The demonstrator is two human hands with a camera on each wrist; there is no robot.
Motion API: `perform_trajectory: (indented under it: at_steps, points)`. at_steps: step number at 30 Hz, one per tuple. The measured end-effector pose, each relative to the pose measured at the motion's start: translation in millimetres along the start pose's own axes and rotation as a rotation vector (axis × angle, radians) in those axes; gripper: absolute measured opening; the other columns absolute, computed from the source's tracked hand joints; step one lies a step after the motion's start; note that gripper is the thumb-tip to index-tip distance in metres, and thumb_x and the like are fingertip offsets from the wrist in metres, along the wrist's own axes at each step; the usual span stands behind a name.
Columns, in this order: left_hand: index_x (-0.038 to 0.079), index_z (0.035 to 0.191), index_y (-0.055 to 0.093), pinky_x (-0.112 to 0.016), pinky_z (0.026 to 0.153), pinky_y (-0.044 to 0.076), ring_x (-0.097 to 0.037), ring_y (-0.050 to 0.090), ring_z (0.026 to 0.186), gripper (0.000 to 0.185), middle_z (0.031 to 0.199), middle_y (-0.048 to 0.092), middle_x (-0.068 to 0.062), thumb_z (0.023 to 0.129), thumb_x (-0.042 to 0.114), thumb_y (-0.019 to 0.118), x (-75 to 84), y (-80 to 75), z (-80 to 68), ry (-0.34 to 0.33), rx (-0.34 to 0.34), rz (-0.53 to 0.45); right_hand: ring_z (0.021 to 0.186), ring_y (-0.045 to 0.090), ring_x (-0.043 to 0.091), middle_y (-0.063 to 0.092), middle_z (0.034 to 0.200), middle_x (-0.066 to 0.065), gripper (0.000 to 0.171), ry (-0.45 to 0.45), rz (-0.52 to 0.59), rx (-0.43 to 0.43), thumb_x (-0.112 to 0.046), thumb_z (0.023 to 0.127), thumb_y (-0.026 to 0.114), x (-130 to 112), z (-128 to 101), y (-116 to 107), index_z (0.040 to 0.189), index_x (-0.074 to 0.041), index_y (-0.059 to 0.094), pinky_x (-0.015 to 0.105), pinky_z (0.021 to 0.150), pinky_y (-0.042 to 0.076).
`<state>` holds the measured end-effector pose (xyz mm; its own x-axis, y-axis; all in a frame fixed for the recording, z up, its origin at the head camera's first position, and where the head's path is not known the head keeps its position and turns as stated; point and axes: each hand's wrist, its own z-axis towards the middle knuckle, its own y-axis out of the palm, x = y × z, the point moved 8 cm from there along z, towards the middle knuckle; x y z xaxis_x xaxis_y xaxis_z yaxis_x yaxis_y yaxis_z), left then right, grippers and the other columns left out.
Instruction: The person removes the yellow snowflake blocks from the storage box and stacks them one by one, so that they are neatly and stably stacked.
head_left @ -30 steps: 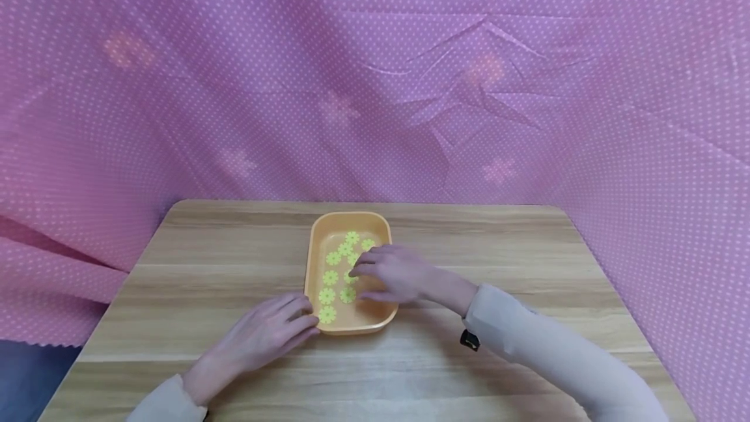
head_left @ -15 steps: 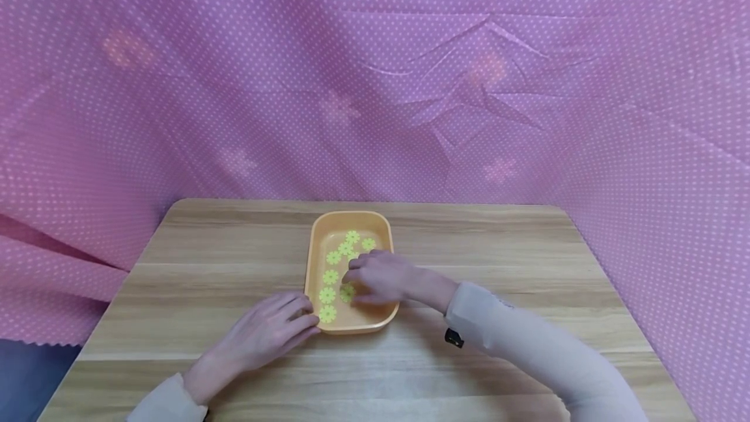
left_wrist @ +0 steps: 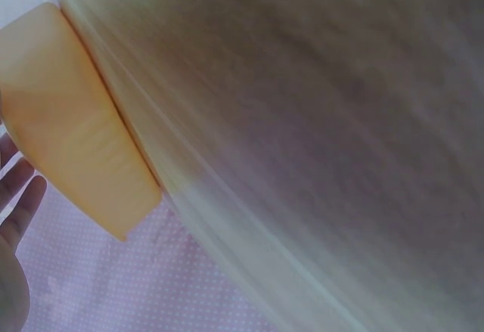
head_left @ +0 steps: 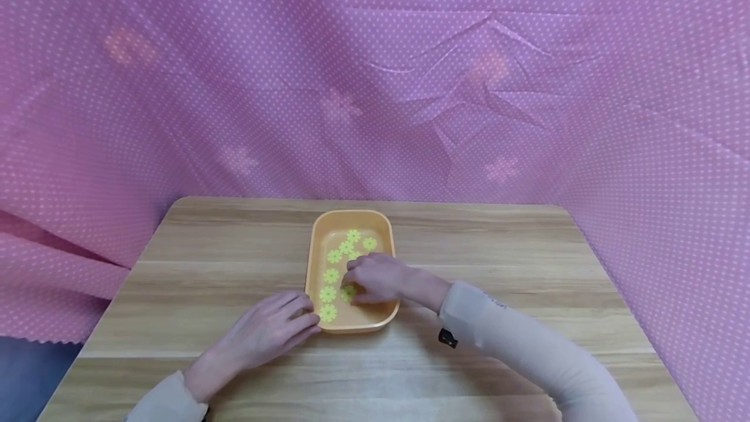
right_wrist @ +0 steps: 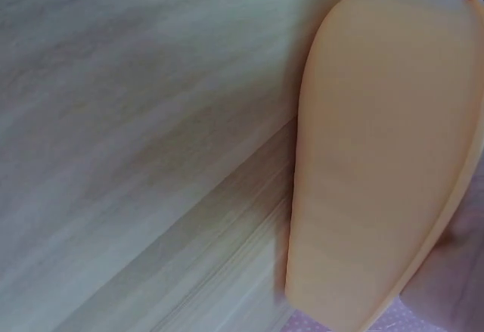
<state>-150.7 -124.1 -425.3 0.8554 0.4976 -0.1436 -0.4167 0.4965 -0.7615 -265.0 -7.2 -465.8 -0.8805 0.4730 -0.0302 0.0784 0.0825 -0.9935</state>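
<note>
A yellow-orange rectangular tray (head_left: pixel 351 329) with rounded corners stands on the table. Several yellow-green flower-shaped pieces (head_left: pixel 331 276) lie flat on its floor, mostly along the left side and toward the far end. My left hand (head_left: pixel 266 331) rests at the near left corner of the tray, its fingertips touching the rim. The left wrist view shows fingers (left_wrist: pixel 24 203) close to the tray's outer wall (left_wrist: pixel 83 128). Over the tray's right wall reaches my right hand (head_left: pixel 377 277), fingers bent down toward the floor beside a flower piece (head_left: pixel 348 293). Its fingertips and whatever lies under them are hidden.
The wood-grain table (head_left: pixel 234 233) spreads around the tray on all sides. Behind and beside it hangs a pink-purple dotted cloth (head_left: pixel 375 83). A small black object (head_left: pixel 448 338) shows below the right sleeve cuff.
My right hand has moved a little left and lower into the tray, covering a flower piece that showed before. The left hand and tray stay in place.
</note>
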Motion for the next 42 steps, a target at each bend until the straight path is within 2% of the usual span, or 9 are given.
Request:
perform_trajectory:
  at_steps: [8, 20, 28, 35, 42]
  points:
    - [0.017, 0.092, 0.070, -0.031, 0.078, 0.057, -0.016, 0.062, 0.091, 0.015, 0.094, 0.064, 0.002, 0.093, 0.030, 0.061, -0.2, -0.9, -0.1, 0.004, 0.005, 0.008, 0.074, 0.052, 0.002, 0.059, 0.086, -0.013, 0.030, 0.032, 0.069, -0.020, -0.044, 0.083, 0.072, 3.0, 5.7, 2.7, 0.110, -0.030, 0.071, 0.019, 0.067, 0.044]
    - [0.018, 0.092, 0.069, -0.031, 0.078, 0.058, -0.018, 0.063, 0.094, 0.016, 0.095, 0.064, 0.002, 0.094, 0.030, 0.060, 0.5, -1.3, -0.7, 0.020, 0.011, 0.022, 0.080, 0.055, -0.001, 0.064, 0.093, -0.014, 0.032, 0.096, 0.176, -0.034, -0.042, 0.081, 0.076, 7.0, 7.2, 2.2, 0.108, -0.028, 0.069, 0.016, 0.071, 0.046]
    - [0.018, 0.092, 0.069, -0.031, 0.078, 0.058, -0.018, 0.063, 0.094, 0.015, 0.095, 0.065, 0.001, 0.093, 0.030, 0.060, 0.2, -0.1, -2.1, 0.015, 0.012, 0.022, 0.072, 0.054, -0.001, 0.061, 0.080, -0.018, 0.020, 0.109, 0.265, -0.031, -0.036, 0.081, 0.076, 10.1, 8.1, 3.0, 0.098, -0.031, 0.066, 0.016, 0.065, 0.043]
    - [0.018, 0.092, 0.070, -0.030, 0.077, 0.058, -0.017, 0.063, 0.093, 0.014, 0.095, 0.065, 0.002, 0.093, 0.030, 0.061, -0.2, 0.2, -2.0, 0.017, 0.024, 0.019, 0.071, 0.056, -0.001, 0.063, 0.079, -0.016, 0.012, 0.117, 0.423, -0.006, -0.026, 0.084, 0.074, 14.6, 8.9, 0.6, 0.094, -0.027, 0.068, 0.013, 0.063, 0.046]
    - [0.018, 0.093, 0.069, -0.030, 0.077, 0.058, -0.017, 0.062, 0.094, 0.016, 0.095, 0.064, 0.001, 0.094, 0.030, 0.059, -0.1, 0.9, -2.0, 0.025, 0.002, 0.035, 0.073, 0.057, 0.000, 0.064, 0.080, -0.015, 0.008, 0.119, 0.501, 0.023, -0.026, 0.087, 0.071, 17.0, 7.8, -6.4, 0.094, -0.025, 0.069, 0.014, 0.064, 0.048]
